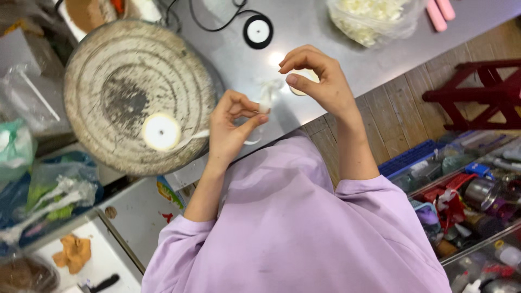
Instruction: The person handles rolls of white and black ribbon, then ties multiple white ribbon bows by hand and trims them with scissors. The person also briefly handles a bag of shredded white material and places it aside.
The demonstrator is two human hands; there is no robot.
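My left hand (230, 127) pinches a thin white ribbon (266, 95) between thumb and fingers, over the edge of a grey metal table (304, 32). The ribbon forms a small loop or bow between my hands. A strand trails left to a white ribbon spool (161, 132), which lies on a large worn round disc (125, 70). My right hand (320, 81) hovers just right of the loop with its fingers curled. Its thumb and fingertips close on a small pale round piece (302, 88), partly hidden by the hand. I wear lilac sleeves.
On the table are a black-rimmed ribbon spool (258, 31) with a black cable, a clear bag of white bits (374, 19) and pink sticks (439, 11). A dark red stool (483, 92) and bins of tools (467, 195) are at right. Plastic bags (49, 190) lie at left.
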